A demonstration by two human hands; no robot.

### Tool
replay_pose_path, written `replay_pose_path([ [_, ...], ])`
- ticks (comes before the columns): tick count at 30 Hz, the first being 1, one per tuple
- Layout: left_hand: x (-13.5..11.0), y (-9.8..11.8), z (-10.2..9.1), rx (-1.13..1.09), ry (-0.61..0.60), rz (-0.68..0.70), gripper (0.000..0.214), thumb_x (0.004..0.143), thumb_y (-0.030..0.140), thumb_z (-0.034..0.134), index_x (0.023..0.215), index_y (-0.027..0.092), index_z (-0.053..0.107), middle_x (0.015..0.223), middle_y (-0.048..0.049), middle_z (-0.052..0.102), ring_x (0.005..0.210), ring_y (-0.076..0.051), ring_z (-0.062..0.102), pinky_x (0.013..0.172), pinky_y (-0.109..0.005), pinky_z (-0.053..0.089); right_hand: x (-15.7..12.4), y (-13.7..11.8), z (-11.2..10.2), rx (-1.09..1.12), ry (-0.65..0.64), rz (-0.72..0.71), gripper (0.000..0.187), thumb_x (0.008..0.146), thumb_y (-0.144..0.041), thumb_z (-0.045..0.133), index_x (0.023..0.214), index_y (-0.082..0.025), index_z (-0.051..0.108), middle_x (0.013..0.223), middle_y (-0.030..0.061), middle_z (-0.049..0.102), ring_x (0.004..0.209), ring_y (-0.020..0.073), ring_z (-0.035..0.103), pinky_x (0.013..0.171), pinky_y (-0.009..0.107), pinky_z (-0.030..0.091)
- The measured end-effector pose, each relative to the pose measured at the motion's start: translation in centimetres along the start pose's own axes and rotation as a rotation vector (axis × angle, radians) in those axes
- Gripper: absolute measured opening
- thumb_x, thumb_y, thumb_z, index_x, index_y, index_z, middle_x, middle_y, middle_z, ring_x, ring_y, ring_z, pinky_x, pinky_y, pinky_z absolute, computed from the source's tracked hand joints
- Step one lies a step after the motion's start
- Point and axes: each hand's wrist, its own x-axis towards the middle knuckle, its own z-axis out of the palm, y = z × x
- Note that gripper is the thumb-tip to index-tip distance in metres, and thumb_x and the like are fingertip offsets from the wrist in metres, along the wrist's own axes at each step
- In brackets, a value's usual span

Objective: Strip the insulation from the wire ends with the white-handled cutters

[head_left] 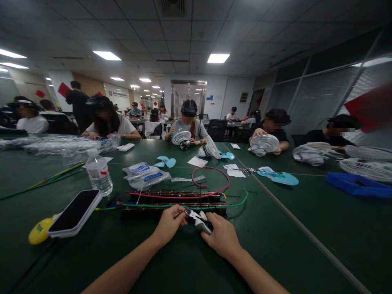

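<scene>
My right hand (223,234) is wrapped round the white and grey handles of a pair of pliers (200,220), whose jaws point left. At those jaws, my left hand (170,222) has thumb and fingertips pinched together; whatever is between them is too small to make out. Just beyond both hands lies a long black rail assembly (174,200) with rows of metal contacts. A green wire (237,205) runs along it and curls up at the right end. A red wire (228,179) loops above it.
A water bottle (99,173), a phone (75,212) on a yellow object (40,232) and plastic bags (147,175) stand or lie to the left. Blue fan blades (280,178) and a blue tray (358,185) are farther right. Co-workers (190,122) sit across the table handling fan parts.
</scene>
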Motion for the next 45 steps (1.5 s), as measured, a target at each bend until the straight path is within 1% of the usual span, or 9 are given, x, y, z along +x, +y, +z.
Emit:
replay_pose_path([
  [7, 0.0, -0.1, 0.0, 0.011, 0.002, 0.008, 0.019, 0.08, 0.032, 0.056, 0.08, 0.013, 0.058, 0.065, -0.0019, 0.061, 0.059, -0.015, 0.061, 0.058, -0.026, 0.047, 0.0, -0.1, 0.0, 0.001, 0.005, 0.001, 0.03, 0.069, -0.031, 0.056, 0.097, -0.021, 0.054, 0.094, 0.004, 0.06, 0.086, 0.0195, 0.055, 0.07, 0.026, 0.034],
  [12, 0.0, -0.4, 0.0, 0.006, 0.002, 0.002, 0.019, 0.081, 0.032, 0.055, 0.082, 0.013, 0.057, 0.074, -0.0049, 0.064, 0.06, -0.015, 0.062, 0.057, -0.026, 0.048, 0.1, -0.1, -0.2, 0.028, -0.012, 0.012, 0.026, 0.071, -0.031, 0.054, 0.095, -0.021, 0.054, 0.093, 0.0036, 0.06, 0.085, 0.0189, 0.055, 0.07, 0.026, 0.033],
  [14, 0.0, -0.5, 0.1, -0.002, 0.01, 0.007, 0.019, 0.081, 0.032, 0.054, 0.082, 0.013, 0.056, 0.075, -0.0051, 0.064, 0.059, -0.014, 0.062, 0.056, -0.026, 0.047, 0.1, -0.1, -0.2, 0.048, -0.012, 0.011, 0.026, 0.07, -0.029, 0.053, 0.095, -0.021, 0.053, 0.095, 0.0036, 0.06, 0.085, 0.0185, 0.054, 0.071, 0.026, 0.033],
  [18, 0.1, -0.7, 0.1, -0.023, 0.028, 0.023, 0.019, 0.081, 0.032, 0.055, 0.082, 0.013, 0.056, 0.074, -0.0048, 0.064, 0.058, -0.014, 0.062, 0.055, -0.026, 0.047, 0.1, 0.0, -0.4, 0.064, 0.012, 0.004, 0.033, 0.068, -0.028, 0.054, 0.099, -0.02, 0.051, 0.101, 0.0057, 0.057, 0.09, 0.02, 0.051, 0.075, 0.027, 0.033],
  [23, 0.1, -0.9, 0.0, -0.045, 0.025, 0.025, 0.019, 0.082, 0.032, 0.055, 0.084, 0.014, 0.055, 0.075, -0.0047, 0.065, 0.058, -0.014, 0.062, 0.054, -0.025, 0.048, 0.0, 0.1, -0.4, 0.056, 0.024, -0.055, 0.038, 0.067, -0.029, 0.054, 0.104, -0.019, 0.049, 0.104, 0.0066, 0.054, 0.092, 0.0213, 0.048, 0.079, 0.029, 0.032],
  [36, 0.0, -0.6, 0.0, -0.093, -0.025, -0.004, 0.02, 0.081, 0.033, 0.056, 0.083, 0.014, 0.053, 0.076, -0.0056, 0.066, 0.061, -0.016, 0.065, 0.058, -0.028, 0.051, 0.1, 0.3, -0.1, 0.027, 0.006, -0.091, 0.04, 0.069, -0.031, 0.053, 0.107, -0.019, 0.049, 0.104, 0.0068, 0.053, 0.09, 0.0207, 0.046, 0.079, 0.029, 0.031],
  [45, 0.0, -1.2, 0.0, -0.127, -0.034, -0.047, 0.021, 0.081, 0.035, 0.057, 0.081, 0.015, 0.05, 0.074, -0.0063, 0.067, 0.068, -0.02, 0.069, 0.064, -0.032, 0.054, 0.0, 0.1, -0.2, 0.032, 0.01, -0.094, 0.039, 0.067, -0.03, 0.054, 0.105, -0.019, 0.049, 0.104, 0.0063, 0.053, 0.091, 0.0209, 0.046, 0.079, 0.03, 0.03],
])
